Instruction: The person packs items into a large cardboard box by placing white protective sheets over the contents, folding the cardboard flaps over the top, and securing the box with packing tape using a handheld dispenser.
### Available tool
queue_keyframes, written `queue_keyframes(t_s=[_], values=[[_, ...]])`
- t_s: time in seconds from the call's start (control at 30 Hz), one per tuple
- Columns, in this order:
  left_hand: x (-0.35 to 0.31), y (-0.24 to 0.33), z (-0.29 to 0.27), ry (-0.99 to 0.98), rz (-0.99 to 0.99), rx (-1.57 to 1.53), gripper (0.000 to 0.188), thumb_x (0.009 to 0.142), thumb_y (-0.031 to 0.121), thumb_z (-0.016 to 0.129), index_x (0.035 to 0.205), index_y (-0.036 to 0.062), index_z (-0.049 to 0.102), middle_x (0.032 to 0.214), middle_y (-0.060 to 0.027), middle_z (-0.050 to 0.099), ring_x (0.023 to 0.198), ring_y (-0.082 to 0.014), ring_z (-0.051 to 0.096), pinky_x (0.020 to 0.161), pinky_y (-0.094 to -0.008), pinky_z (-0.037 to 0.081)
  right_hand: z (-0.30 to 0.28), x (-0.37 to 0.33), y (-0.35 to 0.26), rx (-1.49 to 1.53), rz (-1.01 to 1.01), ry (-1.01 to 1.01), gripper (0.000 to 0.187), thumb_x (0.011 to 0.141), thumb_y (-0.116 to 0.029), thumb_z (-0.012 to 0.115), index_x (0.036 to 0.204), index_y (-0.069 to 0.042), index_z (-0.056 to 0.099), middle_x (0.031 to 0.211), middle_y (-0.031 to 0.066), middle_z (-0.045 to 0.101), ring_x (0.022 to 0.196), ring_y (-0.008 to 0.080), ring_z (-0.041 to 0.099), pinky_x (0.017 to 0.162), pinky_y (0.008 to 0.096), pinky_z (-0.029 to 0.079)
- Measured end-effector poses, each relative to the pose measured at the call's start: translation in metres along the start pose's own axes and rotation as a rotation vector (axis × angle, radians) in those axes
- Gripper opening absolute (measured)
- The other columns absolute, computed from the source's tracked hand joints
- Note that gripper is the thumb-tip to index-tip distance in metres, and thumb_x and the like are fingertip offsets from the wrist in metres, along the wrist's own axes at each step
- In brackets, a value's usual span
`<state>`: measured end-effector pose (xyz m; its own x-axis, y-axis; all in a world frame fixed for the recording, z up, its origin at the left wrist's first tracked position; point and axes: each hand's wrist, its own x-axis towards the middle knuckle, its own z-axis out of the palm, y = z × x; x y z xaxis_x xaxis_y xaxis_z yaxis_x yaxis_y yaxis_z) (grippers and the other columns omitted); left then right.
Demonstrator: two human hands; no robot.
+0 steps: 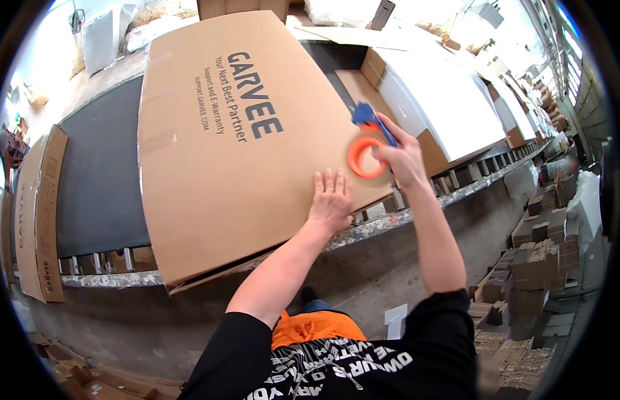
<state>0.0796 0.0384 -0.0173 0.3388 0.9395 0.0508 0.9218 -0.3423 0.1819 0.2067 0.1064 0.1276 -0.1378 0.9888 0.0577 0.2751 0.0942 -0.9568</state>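
Fingers of the left hand (332,205) lie open and flat on the big brown cardboard box (217,193). Fingers of the right hand (405,159) grip the blue plastic tape dispenser (365,115) with its round orange roll (353,159), by the box's right end. The box lies on the long black conveyor (100,173) with shiny rollers (129,259).

Glare bleaches the top, edges bow, the tape dispenser (367,141) blurs.
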Motion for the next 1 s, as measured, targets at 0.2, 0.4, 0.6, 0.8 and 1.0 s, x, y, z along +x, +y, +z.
queue_keyframes(t_s=[0.2,0.4,0.6,0.8,1.0], values=[[0.003,0.003,0.002,0.009,-0.156,-0.067,0.130,0.064,0.049,0.085,0.156,-0.0014,0.007,0.161,-0.0265,0.017,0.145,-0.0442,0.030,0.118,-0.0583,0.023,-0.022,0.005,-0.020,-1.145,0.070,-0.257,0.055,0.063,-0.026,0.065,0.117,-0.026,0.073,0.096,0.0133,0.072,0.092,0.0316,0.069,0.084,0.0400,0.055],[-0.004,-0.004,-0.025,-0.084,-0.116,0.094,0.119,0.065,0.047,0.086,0.158,0.0370,0.012,0.165,-0.0176,0.011,0.137,-0.0534,0.036,0.111,-0.0627,0.033,-0.037,-0.064,0.020,-1.173,0.077,-0.545,0.035,0.066,-0.030,0.069,0.099,-0.019,0.076,0.094,0.0139,0.073,0.093,0.0301,0.071,0.083,0.0406,0.056],[0.035,0.020,-0.039,-0.355,0.043,0.205,0.097,0.074,0.026,0.075,0.153,0.0501,0.023,0.165,-0.0144,0.015,0.110,-0.0433,0.065,0.094,-0.0639,0.048,-0.022,-0.091,0.074,-1.120,0.125,-0.527,0.030,0.065,-0.029,0.073,0.088,-0.009,0.075,0.087,0.0137,0.073,0.086,0.0303,0.072,0.079,0.0418,0.057],[0.023,0.027,-0.071,-0.482,-0.032,0.336,0.097,0.071,0.041,0.075,0.153,0.0512,0.023,0.164,-0.0161,0.018,0.122,-0.0463,0.057,0.105,-0.0638,0.040,0.020,-0.084,0.066,-1.157,0.092,-0.597,0.026,0.077,-0.026,0.072,0.096,-0.009,0.077,0.100,0.0091,0.075,0.099,0.0272,0.071,0.072,0.0387,0.058],[-0.061,-0.084,-0.013,-0.142,0.118,0.203,0.101,0.070,0.045,0.076,0.157,0.0317,0.025,0.164,-0.0140,0.020,0.143,-0.0482,0.029,0.115,-0.0575,0.029,0.068,-0.152,0.146,-1.191,-0.138,-0.477,0.024,0.066,-0.021,0.076,0.084,-0.006,0.077,0.097,0.0150,0.068,0.097,0.0370,0.064,0.076,0.0429,0.056]])
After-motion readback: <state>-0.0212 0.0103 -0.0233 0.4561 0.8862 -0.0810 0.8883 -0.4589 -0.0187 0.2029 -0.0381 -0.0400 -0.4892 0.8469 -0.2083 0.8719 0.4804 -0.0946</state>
